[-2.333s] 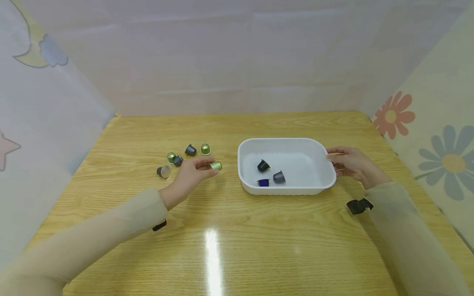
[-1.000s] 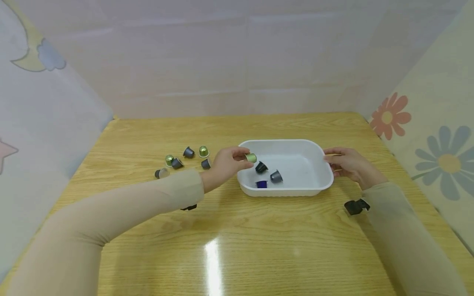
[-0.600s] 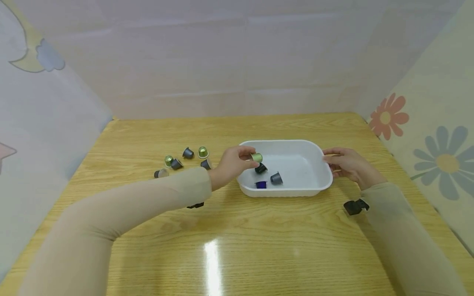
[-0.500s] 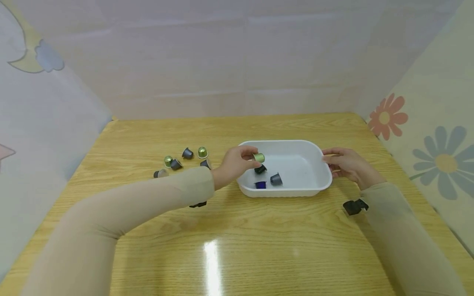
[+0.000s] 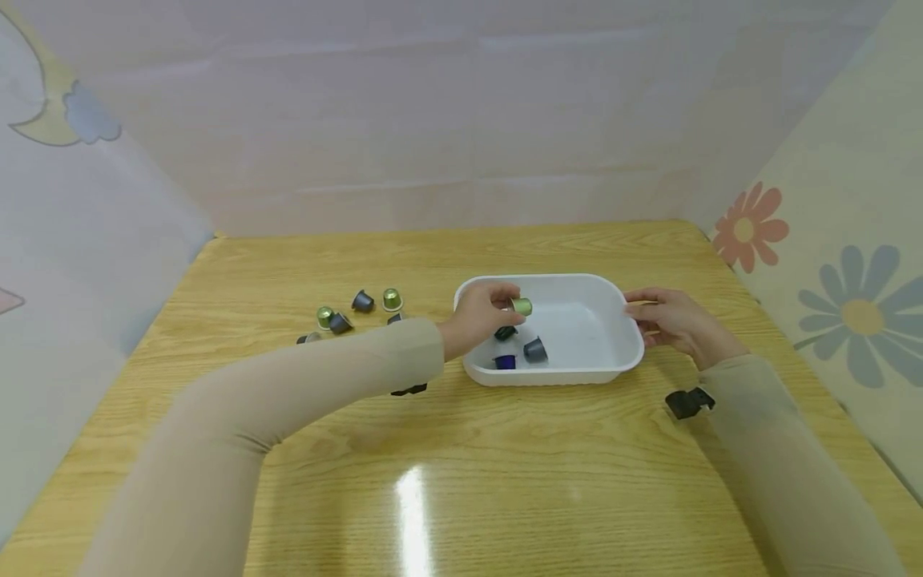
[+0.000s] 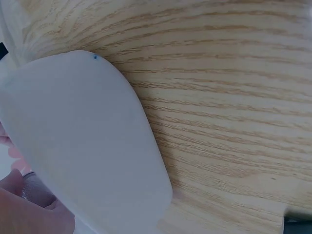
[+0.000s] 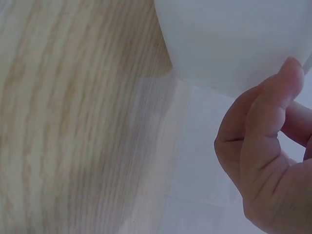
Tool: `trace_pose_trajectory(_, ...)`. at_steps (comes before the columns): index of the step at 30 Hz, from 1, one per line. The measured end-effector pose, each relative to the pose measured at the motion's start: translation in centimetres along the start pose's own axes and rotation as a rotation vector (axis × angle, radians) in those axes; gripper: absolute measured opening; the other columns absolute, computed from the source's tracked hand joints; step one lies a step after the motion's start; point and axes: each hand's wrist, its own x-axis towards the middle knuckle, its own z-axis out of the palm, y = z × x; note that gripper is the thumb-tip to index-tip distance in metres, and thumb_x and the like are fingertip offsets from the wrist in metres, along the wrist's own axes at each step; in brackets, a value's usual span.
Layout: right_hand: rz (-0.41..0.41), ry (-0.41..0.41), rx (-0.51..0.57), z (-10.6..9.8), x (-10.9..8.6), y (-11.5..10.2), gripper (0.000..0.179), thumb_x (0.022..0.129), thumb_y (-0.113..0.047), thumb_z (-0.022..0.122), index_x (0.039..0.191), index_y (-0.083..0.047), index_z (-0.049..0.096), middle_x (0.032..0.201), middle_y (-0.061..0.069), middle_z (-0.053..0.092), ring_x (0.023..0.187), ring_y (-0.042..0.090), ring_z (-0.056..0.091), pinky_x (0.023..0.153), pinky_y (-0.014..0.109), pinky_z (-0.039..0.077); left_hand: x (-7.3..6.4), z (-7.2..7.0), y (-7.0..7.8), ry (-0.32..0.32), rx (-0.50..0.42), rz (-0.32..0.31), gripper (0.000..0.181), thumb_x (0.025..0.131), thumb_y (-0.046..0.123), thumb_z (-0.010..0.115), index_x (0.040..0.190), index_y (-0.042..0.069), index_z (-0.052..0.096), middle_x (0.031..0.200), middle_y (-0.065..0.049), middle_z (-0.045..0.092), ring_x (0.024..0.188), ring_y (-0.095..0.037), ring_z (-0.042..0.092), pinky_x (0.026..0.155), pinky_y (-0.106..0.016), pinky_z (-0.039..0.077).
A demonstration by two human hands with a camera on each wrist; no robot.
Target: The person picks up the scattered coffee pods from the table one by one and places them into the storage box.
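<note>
My left hand (image 5: pixel 479 316) pinches a green coffee capsule (image 5: pixel 522 306) between thumb and fingers, over the left half of a white plastic tray (image 5: pixel 548 377). Beneath it in the tray lie a black capsule (image 5: pixel 505 332), partly covered by the hand, a grey capsule (image 5: pixel 536 350) and a purple capsule (image 5: pixel 505 363). At the tray's right end, my right hand (image 5: pixel 681 324) holds the rim. The right wrist view shows that hand's curled fingers (image 7: pixel 265 117) against the tray wall (image 7: pixel 229 44). In the left wrist view, the tray's outer side (image 6: pixel 87 126) hides much of the left hand (image 6: pixel 34 214).
Left of the tray, several capsules lie loose on the wooden table (image 5: pixel 548 473), among them a green capsule (image 5: pixel 392 300) and a dark grey capsule (image 5: pixel 363 301). The left sleeve (image 5: pixel 317 369) partly covers others. A pale fabric wall (image 5: pixel 346 120) stands behind the table.
My left hand has carried the green capsule rightward from beside the loose capsules, across the tray's left rim to above the tray. My right hand has stayed at the tray's right end.
</note>
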Motion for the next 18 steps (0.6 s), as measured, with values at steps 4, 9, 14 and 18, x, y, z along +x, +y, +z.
trace_pose_trajectory(4, -0.005, 0.03, -0.026, 0.1, -0.2, -0.1, 0.053, 0.101, -0.015, 0.053, 0.145, 0.009, 0.032, 0.079, -0.005, 0.059, 0.067, 0.006, 0.056, 0.059, 0.023, 0.055, 0.5, 0.3, -0.2, 0.006, 0.029, -0.001, 0.042, 0.086, -0.001, 0.072, 0.126, -0.006, 0.06, 0.118, -0.015, 0.065, 0.105, -0.022, 0.059, 0.089, -0.023, 0.05)
trace_pose_trajectory(9, -0.024, 0.098, -0.052, 0.6, -0.5, 0.0, 0.057, 0.101, -0.014, 0.053, 0.149, 0.006, 0.03, 0.084, -0.009, 0.06, 0.072, 0.005, 0.06, 0.061, 0.023, 0.056, 0.8, 0.5, -0.4, -0.001, 0.055, -0.012, 0.043, 0.088, 0.001, 0.071, 0.128, -0.004, 0.059, 0.119, -0.014, 0.064, 0.108, -0.022, 0.058, 0.091, -0.026, 0.05)
trace_pose_trajectory(14, -0.044, 0.168, -0.019, 1.1, -0.7, 0.2, 0.059, 0.1, -0.015, 0.057, 0.15, 0.0, 0.031, 0.095, -0.014, 0.059, 0.078, 0.002, 0.061, 0.066, 0.022, 0.055, 1.2, 0.9, -0.7, -0.003, 0.081, -0.007, 0.041, 0.089, 0.005, 0.071, 0.128, -0.003, 0.059, 0.119, -0.012, 0.064, 0.109, -0.021, 0.057, 0.093, -0.026, 0.049)
trace_pose_trajectory(18, -0.047, 0.21, 0.029, 1.5, -0.8, 0.3, 0.056, 0.099, -0.013, 0.056, 0.149, 0.0, 0.034, 0.091, -0.022, 0.061, 0.08, 0.0, 0.061, 0.074, 0.023, 0.055, 1.6, 1.3, -1.2, -0.011, 0.072, -0.016, 0.041, 0.09, 0.006, 0.07, 0.128, -0.002, 0.059, 0.116, -0.01, 0.064, 0.108, -0.02, 0.056, 0.092, -0.025, 0.049)
